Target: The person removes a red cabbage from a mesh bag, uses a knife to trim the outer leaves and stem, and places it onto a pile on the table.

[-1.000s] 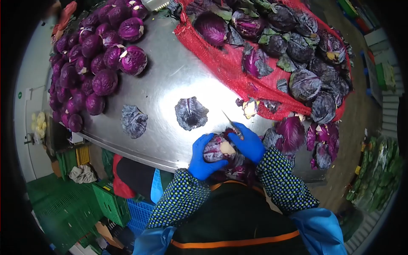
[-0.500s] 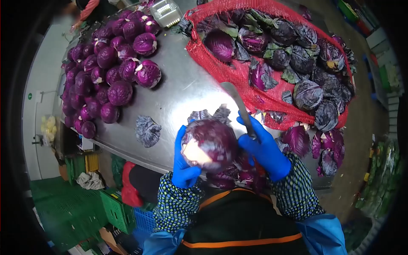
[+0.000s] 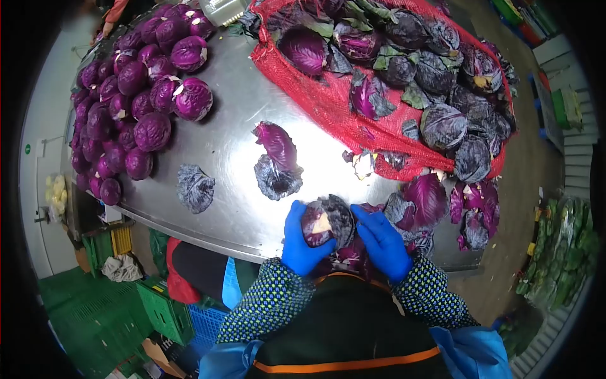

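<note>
My left hand (image 3: 306, 243), in a blue glove, is closed round the left side of a red cabbage (image 3: 344, 221) with dark outer leaves and a pale cut stem facing up. Against the cabbage's right side is my right hand (image 3: 386, 245), also gloved, its fingers bent and pressed together; what it grips is hidden, and no knife shows. Purple leaves lie beneath and between the hands. Farther up the metal table (image 3: 233, 101), a purple leaf (image 3: 278, 146) overlaps a dark leaf (image 3: 276, 179). Another dark leaf (image 3: 195, 188) lies to the left.
Trimmed red cabbages (image 3: 151, 131) are heaped at the left. A red net sack (image 3: 303, 82) with several untrimmed cabbages spreads across the right. Loose leaves (image 3: 424, 201) lie below it. A clear container (image 3: 224, 9) stands at the top; green crates (image 3: 165, 312) are below left.
The large purple cabbage between my hands is no longer seen; a smaller, dark-leaved one is there. The knife has gone from sight. Both hands are lower, and a purple leaf shows on the table.
</note>
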A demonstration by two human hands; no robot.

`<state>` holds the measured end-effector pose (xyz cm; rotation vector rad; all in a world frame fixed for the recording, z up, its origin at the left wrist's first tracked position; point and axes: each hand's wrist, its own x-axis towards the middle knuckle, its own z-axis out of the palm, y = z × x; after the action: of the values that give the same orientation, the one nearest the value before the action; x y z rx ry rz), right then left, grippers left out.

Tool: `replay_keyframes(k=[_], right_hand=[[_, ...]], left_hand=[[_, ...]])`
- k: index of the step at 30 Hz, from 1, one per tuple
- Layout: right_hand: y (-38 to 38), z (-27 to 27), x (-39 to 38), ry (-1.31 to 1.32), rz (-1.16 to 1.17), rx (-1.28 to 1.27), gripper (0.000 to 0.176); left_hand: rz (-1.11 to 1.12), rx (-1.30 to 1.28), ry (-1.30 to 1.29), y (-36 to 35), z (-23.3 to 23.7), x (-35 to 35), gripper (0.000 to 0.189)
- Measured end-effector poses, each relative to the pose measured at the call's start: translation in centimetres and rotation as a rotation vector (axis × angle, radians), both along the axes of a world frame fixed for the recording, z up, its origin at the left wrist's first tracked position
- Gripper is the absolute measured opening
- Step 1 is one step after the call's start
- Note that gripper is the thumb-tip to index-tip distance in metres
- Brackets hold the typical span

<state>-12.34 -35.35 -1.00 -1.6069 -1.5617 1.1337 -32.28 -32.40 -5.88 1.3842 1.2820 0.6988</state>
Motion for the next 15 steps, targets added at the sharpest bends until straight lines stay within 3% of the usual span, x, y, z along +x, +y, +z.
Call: replay_keyframes(k=[2,5,11,15], right_hand=[[-0.3,0.7,-0.2,-0.105,-0.004,-0.058,0.043],[-0.3,-0.3,-0.1,-0.372,0.228,0.007,0.047],[0.6,-0.9,-0.1,-0.309,0.211,-0.125,0.046],[2.2,-2.3,-0.3,-0.244,0.124,-0.086,0.044]], left_hand=[[0.040,0.135,0.292,-0.3,0.2,0.4,0.094],[0.021,0.122,0.289,0.2,0.4,0.8,0.090],[-0.007,0.192,0.350,0.2,1.1,1.4,0.087],[0.027,0.178,0.337,0.7,0.9,1.9,0.086]])
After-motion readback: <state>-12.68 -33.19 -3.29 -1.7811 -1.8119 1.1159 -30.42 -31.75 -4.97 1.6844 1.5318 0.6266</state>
